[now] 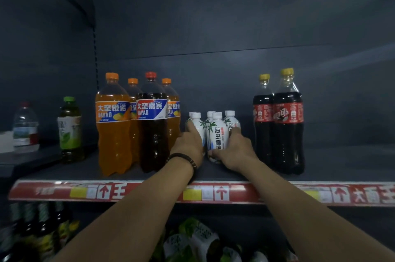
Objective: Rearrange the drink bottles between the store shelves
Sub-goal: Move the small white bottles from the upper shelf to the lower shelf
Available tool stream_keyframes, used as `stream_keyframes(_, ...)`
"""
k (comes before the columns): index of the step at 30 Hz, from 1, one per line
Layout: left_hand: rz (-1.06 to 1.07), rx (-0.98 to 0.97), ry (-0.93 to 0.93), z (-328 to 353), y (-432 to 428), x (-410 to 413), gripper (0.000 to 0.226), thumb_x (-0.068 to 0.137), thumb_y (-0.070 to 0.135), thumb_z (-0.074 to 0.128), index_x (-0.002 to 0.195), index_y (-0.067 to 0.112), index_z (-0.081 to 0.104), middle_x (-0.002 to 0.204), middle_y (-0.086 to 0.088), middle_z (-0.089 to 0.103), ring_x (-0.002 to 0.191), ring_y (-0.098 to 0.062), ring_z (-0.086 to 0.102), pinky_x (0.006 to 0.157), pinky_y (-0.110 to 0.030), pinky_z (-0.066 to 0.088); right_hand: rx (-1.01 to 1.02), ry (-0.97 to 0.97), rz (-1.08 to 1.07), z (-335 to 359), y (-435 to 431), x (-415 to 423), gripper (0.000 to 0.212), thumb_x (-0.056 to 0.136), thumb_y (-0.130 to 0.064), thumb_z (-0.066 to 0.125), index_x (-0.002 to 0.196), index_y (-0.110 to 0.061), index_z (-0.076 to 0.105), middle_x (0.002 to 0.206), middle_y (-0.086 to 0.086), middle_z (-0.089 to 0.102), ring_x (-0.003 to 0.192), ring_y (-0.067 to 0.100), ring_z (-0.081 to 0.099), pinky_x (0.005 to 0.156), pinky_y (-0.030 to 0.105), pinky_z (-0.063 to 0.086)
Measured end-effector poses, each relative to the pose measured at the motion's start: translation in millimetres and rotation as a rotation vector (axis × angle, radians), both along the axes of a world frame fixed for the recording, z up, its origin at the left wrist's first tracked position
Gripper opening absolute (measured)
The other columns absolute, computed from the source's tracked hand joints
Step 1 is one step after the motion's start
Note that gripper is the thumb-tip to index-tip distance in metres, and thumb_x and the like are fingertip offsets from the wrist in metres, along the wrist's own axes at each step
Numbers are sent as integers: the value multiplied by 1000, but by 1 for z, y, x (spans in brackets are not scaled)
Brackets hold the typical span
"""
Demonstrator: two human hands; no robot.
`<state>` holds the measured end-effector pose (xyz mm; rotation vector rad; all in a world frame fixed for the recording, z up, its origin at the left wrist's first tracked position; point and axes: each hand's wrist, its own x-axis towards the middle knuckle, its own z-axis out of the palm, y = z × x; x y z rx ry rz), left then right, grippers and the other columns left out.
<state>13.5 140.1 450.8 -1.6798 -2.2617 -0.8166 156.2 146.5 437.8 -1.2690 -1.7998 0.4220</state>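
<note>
While both arms reach onto the shelf (64,168), the left hand (189,144) grasps one small white bottle (197,126) and the right hand (236,151) grasps another white bottle (218,133), standing between the dark soda bottle (152,131) and cola bottles (287,131).

Cluster of small white coconut-drink bottles (217,133), white caps, palm-tree labels, upright mid-shelf. Left of them: three orange soda bottles (113,131) plus one dark soda bottle (152,131), red cap. Right: two cola bottles (287,131), yellow caps. All upright.
</note>
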Motion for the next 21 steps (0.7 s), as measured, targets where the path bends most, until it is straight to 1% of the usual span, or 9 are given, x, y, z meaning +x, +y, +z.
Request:
stream_keyframes(2,-39,70,8,-3,8,-2,70,99,13,71,149,11,22,131,-22,65,115,-37,70,87,-45,57,12,17,-1,-3,4,0,74,73,-35,96,124,-16,46,122,6,68,96,20,62,87,30,54)
stream_keyframes(4,-45,115,41,-5,15,-4,65,100,14,70,146,11,24,129,-21,67,111,-36,72,85,-43,58,15,34,6,-5,6,0,73,73,-34,96,124,-16,48,122,6,69,99,20,65,89,32,56)
stream_keyframes(8,8,85,162,-4,22,-9,49,104,12,64,143,4,35,133,-21,67,117,-38,72,91,-44,58,18,41,21,-7,8,-1,73,76,-33,95,128,-16,46,122,7,68,100,22,67,86,33,57)
stream_keyframes(11,-2,29,200,-5,24,-10,39,106,9,57,143,2,47,136,-22,65,121,-37,69,93,-42,57,31,33,14,-8,8,-1,75,77,-34,94,130,-13,46,123,10,68,104,25,68,89,36,58)
stream_keyframes(13,-8,12,173,-8,25,-9,42,105,10,58,146,3,47,139,-23,61,123,-37,67,97,-41,56,35,34,16,-9,8,-1,74,76,-34,94,129,-13,47,124,11,68,104,26,68,88,35,58)
stream_keyframes(15,5,-4,133,-13,26,-8,52,104,14,62,151,3,42,146,-27,52,127,-39,63,105,-43,53,29,41,23,-9,8,-1,72,77,-33,94,129,-13,47,124,10,68,104,25,68,86,34,57)
stream_keyframes(17,3,-8,76,-16,26,-8,64,102,20,67,156,5,35,149,-30,44,127,-42,60,109,-45,50,27,38,26,-9,7,-1,72,78,-33,93,130,-13,47,124,10,67,105,25,68,87,35,58)
stream_keyframes(19,-30,27,24,-18,26,-9,72,98,25,71,156,9,32,147,-29,47,129,-42,59,109,-47,50,26,30,28,-9,7,-1,72,79,-33,93,130,-13,46,124,10,67,106,26,69,88,37,59)
stream_keyframes(21,-90,55,-65,-20,28,-11,75,95,24,75,155,10,33,144,-25,54,130,-41,60,107,-46,52,27,28,31,-9,6,-1,71,80,-32,92,130,-13,45,124,11,67,106,26,68,88,37,59)
